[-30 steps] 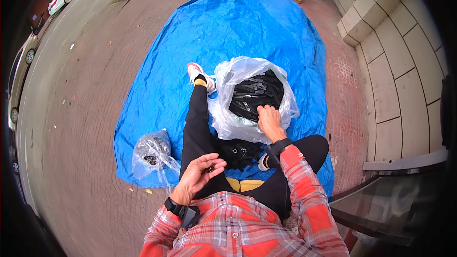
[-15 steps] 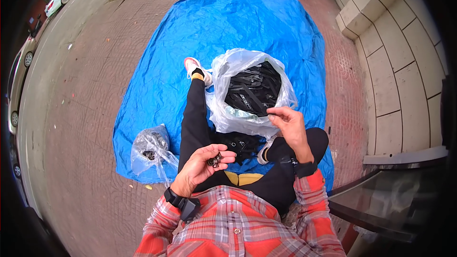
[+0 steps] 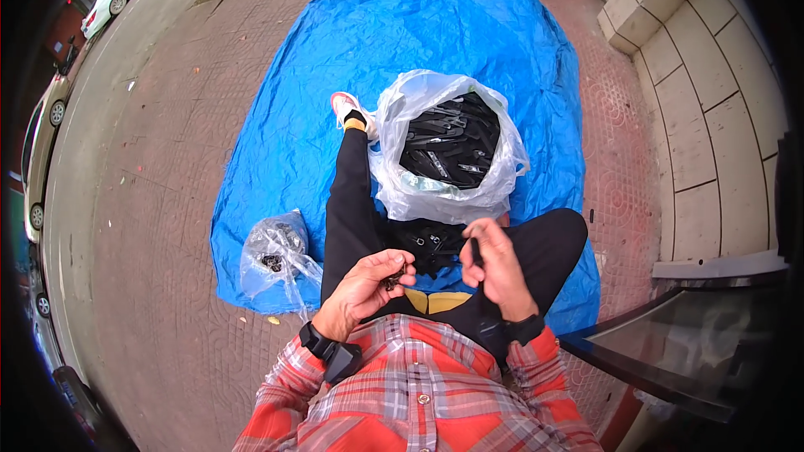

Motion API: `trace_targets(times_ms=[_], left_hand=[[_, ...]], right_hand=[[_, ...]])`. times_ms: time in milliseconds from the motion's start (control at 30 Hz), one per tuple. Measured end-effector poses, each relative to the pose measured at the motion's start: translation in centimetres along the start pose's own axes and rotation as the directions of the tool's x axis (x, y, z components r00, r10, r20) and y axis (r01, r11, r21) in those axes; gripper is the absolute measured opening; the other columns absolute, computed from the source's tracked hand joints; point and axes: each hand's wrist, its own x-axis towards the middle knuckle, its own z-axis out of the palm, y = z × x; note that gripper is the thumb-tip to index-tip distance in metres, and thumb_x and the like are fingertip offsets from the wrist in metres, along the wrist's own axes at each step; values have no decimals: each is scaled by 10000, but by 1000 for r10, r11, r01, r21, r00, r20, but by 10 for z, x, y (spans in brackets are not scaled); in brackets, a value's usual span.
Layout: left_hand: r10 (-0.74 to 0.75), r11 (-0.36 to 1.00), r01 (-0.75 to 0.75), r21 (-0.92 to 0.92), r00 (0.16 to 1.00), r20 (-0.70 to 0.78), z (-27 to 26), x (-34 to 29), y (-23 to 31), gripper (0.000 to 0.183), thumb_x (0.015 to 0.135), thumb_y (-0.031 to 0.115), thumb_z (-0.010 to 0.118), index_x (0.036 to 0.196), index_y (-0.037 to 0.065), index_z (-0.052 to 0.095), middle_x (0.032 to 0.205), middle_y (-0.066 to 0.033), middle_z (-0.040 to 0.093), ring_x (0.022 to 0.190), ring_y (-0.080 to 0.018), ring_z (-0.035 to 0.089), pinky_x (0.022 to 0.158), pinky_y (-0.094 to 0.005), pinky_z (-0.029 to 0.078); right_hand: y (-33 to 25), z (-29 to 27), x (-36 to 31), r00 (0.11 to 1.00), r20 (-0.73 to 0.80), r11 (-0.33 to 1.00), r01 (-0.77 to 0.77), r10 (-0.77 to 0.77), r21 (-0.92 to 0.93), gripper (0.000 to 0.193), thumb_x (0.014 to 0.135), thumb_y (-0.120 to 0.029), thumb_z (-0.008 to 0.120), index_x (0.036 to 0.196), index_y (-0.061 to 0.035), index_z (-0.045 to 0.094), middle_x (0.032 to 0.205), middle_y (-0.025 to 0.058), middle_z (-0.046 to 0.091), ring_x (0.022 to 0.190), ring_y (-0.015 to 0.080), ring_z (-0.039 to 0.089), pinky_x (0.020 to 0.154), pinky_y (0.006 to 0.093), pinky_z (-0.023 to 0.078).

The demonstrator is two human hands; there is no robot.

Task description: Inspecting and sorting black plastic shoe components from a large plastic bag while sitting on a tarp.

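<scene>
My left hand (image 3: 365, 286) is closed over several small dark metal pieces (image 3: 394, 279), which show between thumb and fingers. To its right, my right hand (image 3: 499, 272) pinches a thin black strip (image 3: 476, 253), its outline slightly smeared by motion. The two hands are apart, above my lap. Beyond them stands an open translucent plastic bag (image 3: 444, 201) filled with flat black strips (image 3: 452, 138). Between my legs lies a pile of black pieces (image 3: 429, 244), some with small shiny metal fittings.
A smaller clear bag (image 3: 276, 251) of small dark pieces lies beside my left leg. Blue tarp (image 3: 402, 17) spreads under everything, over brick paving (image 3: 159, 226). On the right are a tiled wall (image 3: 695, 151) and a dark-framed glass panel (image 3: 670, 343).
My right hand has come back from the bag's near rim toward my left hand, bringing a black strip. The left fingers have curled from an open palm over the metal pieces.
</scene>
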Motion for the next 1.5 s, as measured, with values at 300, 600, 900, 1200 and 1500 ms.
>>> trace_targets(times_ms=[300,600,900,1200,1500], left_hand=[[97,991,-86,98,989,-114,2,-2,-1,152,843,70,582,972,-11,594,807,-67,623,709,-134,625,556,-200,502],[103,988,-87,131,988,-113,-7,-5,0,161,850,41,555,1003,2,587,843,-64,621,722,-145,633,596,-232,530],[130,966,-119,227,991,-31,-4,-5,-2,290,840,54,582,1126,13,556,837,-55,612,725,-110,607,604,-204,512],[183,927,-179,329,983,20,3,-7,0,296,822,47,607,1111,-5,562,796,-34,578,618,-74,532,477,-181,413],[43,897,-68,437,997,66,7,-13,10,259,781,10,637,1039,-3,613,730,-21,579,501,-31,415,433,-165,301]], right_hand=[[58,10,-4,979,-172,967,-145,110,-210,193,896,-137,507,1044,-91,392,637,90,537,332,109,427,271,230,296],[53,2,0,969,-73,972,-235,234,3,328,904,-265,506,1021,40,530,727,81,562,525,100,529,448,222,423],[38,10,-9,981,98,980,-158,169,-117,283,863,-72,546,1113,42,478,771,123,589,602,177,608,481,266,502],[38,13,-5,938,223,964,-261,267,-56,229,847,-60,566,1041,41,500,751,129,604,544,161,606,384,213,464],[18,24,1,901,297,947,-284,317,-150,274,833,-51,583,1040,13,416,721,152,605,499,150,587,352,196,420]])
